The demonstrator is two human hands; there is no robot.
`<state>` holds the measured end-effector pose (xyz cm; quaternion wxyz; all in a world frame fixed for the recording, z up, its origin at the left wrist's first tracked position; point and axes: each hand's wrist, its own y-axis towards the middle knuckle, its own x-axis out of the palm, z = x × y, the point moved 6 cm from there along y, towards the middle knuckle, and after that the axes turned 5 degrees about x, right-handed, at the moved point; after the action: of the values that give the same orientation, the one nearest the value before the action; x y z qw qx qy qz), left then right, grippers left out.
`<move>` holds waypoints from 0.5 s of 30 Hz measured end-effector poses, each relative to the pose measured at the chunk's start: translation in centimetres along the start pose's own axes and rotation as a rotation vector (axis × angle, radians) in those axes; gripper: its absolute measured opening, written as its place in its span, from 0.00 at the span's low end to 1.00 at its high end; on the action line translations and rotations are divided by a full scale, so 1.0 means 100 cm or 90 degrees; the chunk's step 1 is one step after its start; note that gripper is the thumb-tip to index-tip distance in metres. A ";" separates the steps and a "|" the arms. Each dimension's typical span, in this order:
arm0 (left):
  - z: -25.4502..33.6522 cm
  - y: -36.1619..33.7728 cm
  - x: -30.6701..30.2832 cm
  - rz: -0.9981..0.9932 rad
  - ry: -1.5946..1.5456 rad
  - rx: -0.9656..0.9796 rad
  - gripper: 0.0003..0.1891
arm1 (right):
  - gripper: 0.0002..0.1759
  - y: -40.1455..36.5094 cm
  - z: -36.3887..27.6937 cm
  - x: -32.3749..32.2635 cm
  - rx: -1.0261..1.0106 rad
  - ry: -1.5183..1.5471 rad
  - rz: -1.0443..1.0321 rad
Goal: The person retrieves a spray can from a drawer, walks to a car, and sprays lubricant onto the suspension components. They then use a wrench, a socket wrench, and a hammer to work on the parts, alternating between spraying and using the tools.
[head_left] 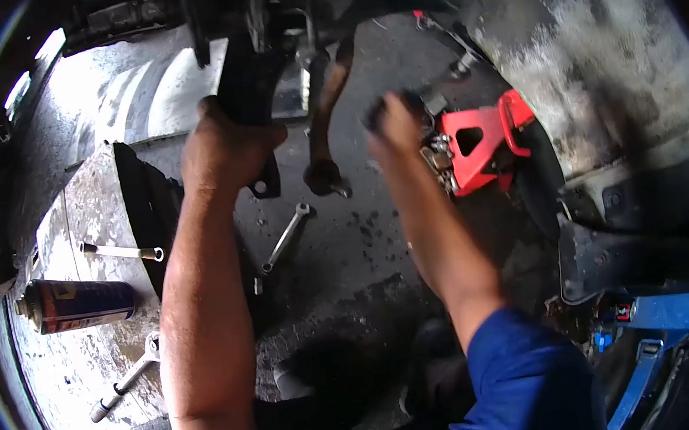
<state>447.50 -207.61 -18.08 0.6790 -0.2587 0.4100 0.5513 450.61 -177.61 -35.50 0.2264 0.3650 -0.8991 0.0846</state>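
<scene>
Both my arms reach forward under a dark vehicle part. My left hand [226, 148] is wrapped round a dark flat metal bracket [253, 83], its thumb pointing right. To the right, my right hand [398, 123] is closed and blurred by motion, with something dark at its fingers that I cannot make out. A rusty curved metal arm [327, 117] with a round joint at its lower end hangs between my hands. Below it, a combination wrench [287, 235] lies on the dark floor.
A red metal stand [475, 148] is right of my right hand. On the left, a worn surface [60, 367] bears a spray can [83, 303], a short wrench [122, 251] and a ratchet [124, 385]. Blue metal parts [677, 311] are at the lower right.
</scene>
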 end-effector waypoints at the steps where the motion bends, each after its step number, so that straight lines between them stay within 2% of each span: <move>1: 0.001 -0.003 0.001 -0.007 -0.001 -0.001 0.43 | 0.04 0.026 0.017 0.014 -0.170 -0.225 0.239; 3: 0.004 -0.006 -0.004 -0.042 -0.031 -0.045 0.43 | 0.05 0.017 0.000 0.040 -0.119 -0.088 0.480; 4: 0.003 -0.006 -0.002 -0.041 -0.036 -0.045 0.43 | 0.06 0.019 -0.003 0.045 -0.073 -0.098 0.426; 6: 0.000 -0.001 -0.001 -0.018 -0.032 0.009 0.40 | 0.06 -0.009 -0.043 0.059 -0.007 -0.210 0.181; 7: 0.000 0.000 -0.005 -0.013 -0.028 0.006 0.40 | 0.06 -0.019 -0.041 0.053 0.041 -0.002 0.081; 8: 0.000 0.000 -0.005 -0.018 -0.043 0.009 0.41 | 0.06 -0.019 -0.030 0.019 0.087 -0.153 0.083; 9: -0.002 0.000 -0.001 -0.029 -0.059 0.011 0.42 | 0.10 -0.055 -0.058 0.006 0.161 -0.108 -0.013; 10: -0.004 0.006 0.006 -0.061 -0.087 0.029 0.41 | 0.14 -0.070 -0.069 -0.021 0.209 -0.068 -0.001; 11: -0.006 0.006 0.007 -0.065 -0.085 0.024 0.41 | 0.19 -0.070 -0.078 -0.047 0.262 0.066 -0.208; 12: -0.004 0.005 0.004 -0.060 -0.086 0.019 0.41 | 0.17 -0.084 -0.102 -0.059 0.347 0.145 -0.322; 13: -0.003 0.004 0.003 -0.055 -0.091 0.011 0.41 | 0.17 -0.089 -0.120 -0.065 0.354 0.167 -0.345; 15: -0.004 0.005 0.004 -0.003 -0.056 0.019 0.37 | 0.15 -0.075 -0.095 -0.063 0.327 0.134 -0.285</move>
<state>446.93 -207.58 -18.56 0.7014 -0.2253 0.3874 0.5543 463.02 -176.11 -30.18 0.2312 0.5876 -0.7178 0.2934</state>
